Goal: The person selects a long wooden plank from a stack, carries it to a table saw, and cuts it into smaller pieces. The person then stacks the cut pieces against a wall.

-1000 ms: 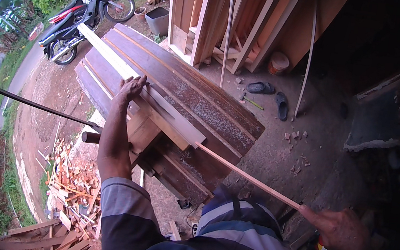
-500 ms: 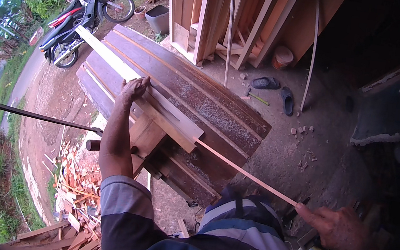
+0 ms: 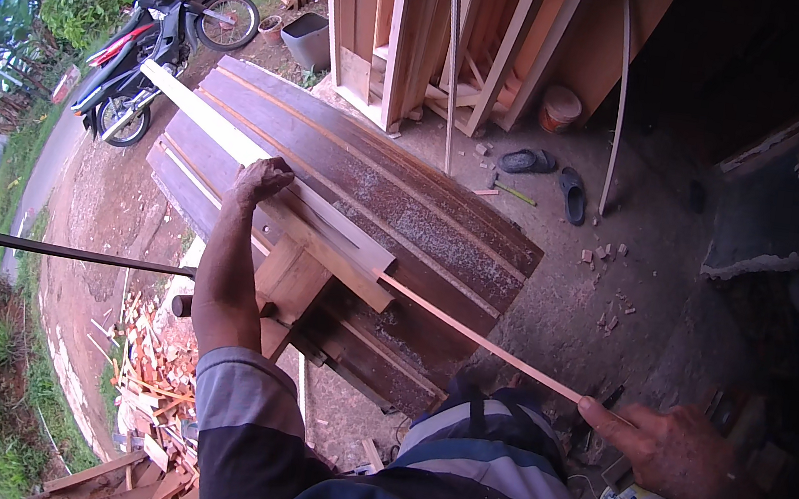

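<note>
The left hand (image 3: 262,181) lies with fingers together, pressing on a pale plank (image 3: 258,175) atop the dark boards (image 3: 404,215). From beneath the plank a thin, light-brown strip (image 3: 488,344) runs down-right, its long axis slanting, into the right hand (image 3: 671,452), apparently pinched between thumb and fingers.

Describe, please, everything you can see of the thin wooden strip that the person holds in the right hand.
The thin wooden strip is a long, narrow, pale reddish slat of bare wood. It runs in a slant from the pale plank on the dark boards down to the right hand, which pinches its near end between thumb and fingers. Its far end seems to sit against the plank's end; the middle hangs free over the ground. The left hand rests on the plank, not on the strip.
</note>
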Demonstrator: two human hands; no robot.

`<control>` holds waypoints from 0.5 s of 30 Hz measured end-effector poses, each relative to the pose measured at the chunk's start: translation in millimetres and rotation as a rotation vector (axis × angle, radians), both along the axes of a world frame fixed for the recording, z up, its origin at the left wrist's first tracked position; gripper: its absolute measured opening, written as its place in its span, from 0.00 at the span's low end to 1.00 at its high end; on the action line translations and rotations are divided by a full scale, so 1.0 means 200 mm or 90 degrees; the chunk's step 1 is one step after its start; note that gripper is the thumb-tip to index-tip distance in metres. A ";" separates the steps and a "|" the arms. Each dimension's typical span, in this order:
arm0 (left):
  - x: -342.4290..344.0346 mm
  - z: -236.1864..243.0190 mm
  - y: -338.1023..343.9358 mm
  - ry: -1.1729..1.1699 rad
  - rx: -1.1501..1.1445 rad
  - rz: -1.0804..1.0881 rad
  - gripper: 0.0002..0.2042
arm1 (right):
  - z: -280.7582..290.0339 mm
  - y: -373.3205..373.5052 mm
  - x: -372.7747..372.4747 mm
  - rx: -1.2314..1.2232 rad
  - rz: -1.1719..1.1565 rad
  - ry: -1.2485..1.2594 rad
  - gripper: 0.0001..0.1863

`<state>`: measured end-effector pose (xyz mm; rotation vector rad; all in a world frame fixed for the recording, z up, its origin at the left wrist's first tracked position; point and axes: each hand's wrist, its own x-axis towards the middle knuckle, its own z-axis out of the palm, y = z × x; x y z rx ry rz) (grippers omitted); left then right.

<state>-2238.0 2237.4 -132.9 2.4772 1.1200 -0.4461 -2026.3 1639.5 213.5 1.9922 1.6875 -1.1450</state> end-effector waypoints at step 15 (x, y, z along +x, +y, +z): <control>0.02 -0.09 0.06 0.017 0.001 -0.049 0.35 | -0.08 -0.07 -0.06 0.089 0.002 -0.016 0.39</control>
